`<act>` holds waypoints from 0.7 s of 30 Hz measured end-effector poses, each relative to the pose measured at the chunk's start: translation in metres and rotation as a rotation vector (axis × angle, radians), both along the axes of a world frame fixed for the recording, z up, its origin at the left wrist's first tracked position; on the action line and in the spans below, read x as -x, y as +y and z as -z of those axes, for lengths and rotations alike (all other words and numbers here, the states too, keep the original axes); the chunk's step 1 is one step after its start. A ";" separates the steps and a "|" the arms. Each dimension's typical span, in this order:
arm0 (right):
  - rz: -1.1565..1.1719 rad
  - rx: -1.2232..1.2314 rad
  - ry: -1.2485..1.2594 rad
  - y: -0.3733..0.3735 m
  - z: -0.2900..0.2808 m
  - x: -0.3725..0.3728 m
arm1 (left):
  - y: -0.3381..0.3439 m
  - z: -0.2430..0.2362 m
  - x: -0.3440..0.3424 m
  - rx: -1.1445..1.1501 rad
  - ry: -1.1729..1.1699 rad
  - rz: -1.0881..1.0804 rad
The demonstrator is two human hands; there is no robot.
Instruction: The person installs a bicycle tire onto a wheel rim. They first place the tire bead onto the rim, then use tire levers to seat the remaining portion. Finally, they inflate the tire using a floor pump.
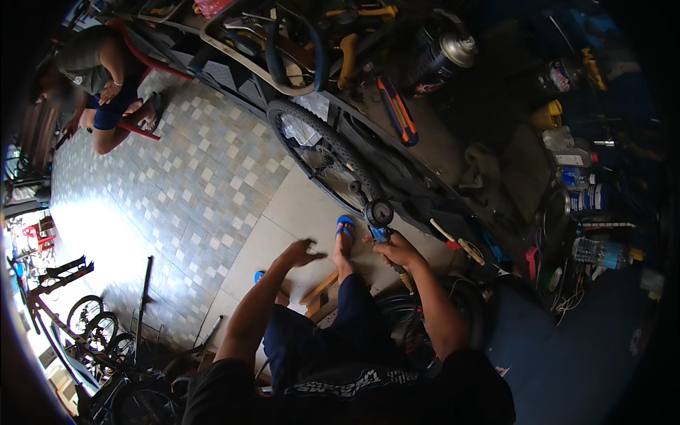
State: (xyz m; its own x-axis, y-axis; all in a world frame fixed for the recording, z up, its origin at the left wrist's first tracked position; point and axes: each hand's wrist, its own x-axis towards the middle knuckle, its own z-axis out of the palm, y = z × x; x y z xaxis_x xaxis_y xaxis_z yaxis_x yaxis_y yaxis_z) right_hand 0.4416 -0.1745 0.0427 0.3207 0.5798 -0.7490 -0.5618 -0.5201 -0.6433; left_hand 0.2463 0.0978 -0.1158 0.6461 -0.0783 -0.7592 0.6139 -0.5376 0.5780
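My right hand [398, 251] is closed round the handle of a blue tire inflator gun [380, 232] with a round black gauge at its top. A brass-coloured hose fitting [405, 279] hangs below that hand. Just beyond the gauge, a bicycle wheel [327, 132] with a knobby black tire leans against the workbench. My left hand [303, 253] is in the air over the pale floor tiles, its fingers stretched out and a little blurred, holding nothing. Between my arms are my feet in blue flip-flops [346, 224] and a small wooden piece [322, 289].
Along the right runs a cluttered bench with a utility knife [398, 111], a spray can [453, 57] and plastic bottles [598, 253]. Black tubes or tires [404, 312] lie beside my right leg. A person [106, 92] sits on a red chair far left; bicycles [99, 329] stand lower left.
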 end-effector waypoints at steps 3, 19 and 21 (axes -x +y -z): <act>-0.046 0.118 -0.074 -0.012 0.008 0.006 | -0.060 0.016 -0.120 0.107 -0.305 -0.605; 0.105 0.278 -0.206 -0.027 -0.003 0.094 | -0.146 0.032 -0.188 0.886 -0.418 -1.217; 0.136 0.188 -0.258 -0.018 -0.006 0.097 | -0.124 0.034 -0.154 0.912 -0.548 -1.344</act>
State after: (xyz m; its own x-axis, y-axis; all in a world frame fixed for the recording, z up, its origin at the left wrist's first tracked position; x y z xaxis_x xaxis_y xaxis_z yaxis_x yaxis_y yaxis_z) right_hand 0.3442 -0.1926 0.0482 0.5782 0.3781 -0.7230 -0.4660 -0.5744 -0.6730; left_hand 0.4001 -0.0267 -0.1494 0.7643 0.4466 -0.4651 -0.0350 0.7489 0.6617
